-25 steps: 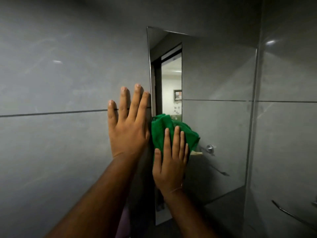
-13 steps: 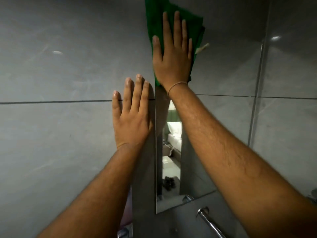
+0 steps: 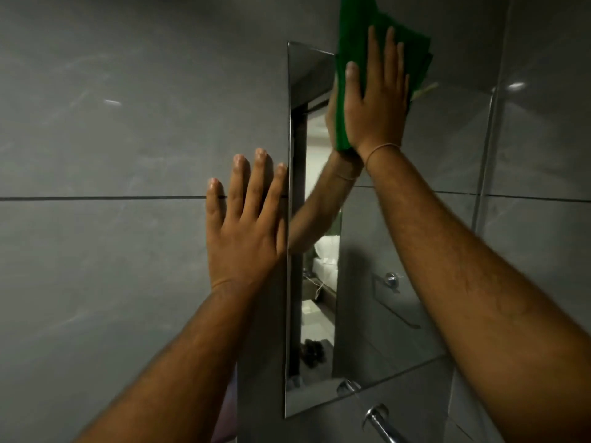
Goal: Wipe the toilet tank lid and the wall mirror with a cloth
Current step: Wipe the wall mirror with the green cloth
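Right hand [image 3: 375,100] flat, fingers spread, palm pressing the green cloth [image 3: 383,36] against the top of the wall mirror [image 3: 377,251]. No curl around the fabric, just pinned under the open palm. Cloth bunched and spilling past the fingertips, above the mirror's upper edge, onto the grey tiled wall [image 3: 112,123]. Thin band at the right wrist. Left hand [image 3: 244,231] also open and flat, holding nothing, planted on the tile just beside the mirror's left edge, forefinger at the frame line. Reflected forearm and hand visible in the glass. Below the mirror, a chrome fitting [image 3: 379,420], possibly a rail or tap, too dim to call.
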Demonstrator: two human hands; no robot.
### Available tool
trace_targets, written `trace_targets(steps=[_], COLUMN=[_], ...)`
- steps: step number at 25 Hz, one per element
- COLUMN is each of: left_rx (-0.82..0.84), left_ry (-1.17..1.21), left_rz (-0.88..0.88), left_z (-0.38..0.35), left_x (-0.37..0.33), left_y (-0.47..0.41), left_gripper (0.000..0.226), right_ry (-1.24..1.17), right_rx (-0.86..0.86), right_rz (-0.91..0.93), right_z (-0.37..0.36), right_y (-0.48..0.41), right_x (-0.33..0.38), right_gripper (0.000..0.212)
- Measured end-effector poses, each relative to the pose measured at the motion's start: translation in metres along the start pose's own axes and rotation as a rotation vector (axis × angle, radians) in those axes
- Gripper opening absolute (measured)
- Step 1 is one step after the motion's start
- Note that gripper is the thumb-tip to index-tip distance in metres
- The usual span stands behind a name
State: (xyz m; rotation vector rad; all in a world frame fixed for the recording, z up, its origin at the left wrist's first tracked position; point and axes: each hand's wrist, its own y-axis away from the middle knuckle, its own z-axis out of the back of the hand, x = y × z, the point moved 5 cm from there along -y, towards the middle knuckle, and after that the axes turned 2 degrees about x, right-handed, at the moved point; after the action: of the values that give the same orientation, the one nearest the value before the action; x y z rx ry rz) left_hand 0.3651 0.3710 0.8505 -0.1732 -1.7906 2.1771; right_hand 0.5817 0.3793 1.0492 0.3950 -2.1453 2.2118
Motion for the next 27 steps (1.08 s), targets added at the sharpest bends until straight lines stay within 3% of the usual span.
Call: trace_targets(steps=[12, 16, 21, 27], left_rx=[-0.013, -0.028, -0.025, -0.031], left_ry=[-0.019, -0.017, 0.007, 0.029], left_rz=[-0.013, -0.016, -0.008, -0.009], left_z=[-0.006, -0.006, -0.007, -0.012], left_x=[0.000, 0.000, 0.001, 0.002], left_y=[0.003, 0.003, 0.002, 0.003], left_gripper=[0.075, 0.074, 0.074, 0.075], right_ry=[-0.075, -0.079, -0.109, -0.095], right_rx=[0.065, 0.074, 0.083, 0.157], right_rz=[-0.465, -0.442, -0.445, -0.499], right_z=[0.017, 0.020, 0.019, 0.023], right_y=[-0.038, -0.020, 0.052, 0.216], right_x=[-0.219, -0.251, -0.269, -0.293], right_gripper=[0.069, 0.070, 0.072, 0.065])
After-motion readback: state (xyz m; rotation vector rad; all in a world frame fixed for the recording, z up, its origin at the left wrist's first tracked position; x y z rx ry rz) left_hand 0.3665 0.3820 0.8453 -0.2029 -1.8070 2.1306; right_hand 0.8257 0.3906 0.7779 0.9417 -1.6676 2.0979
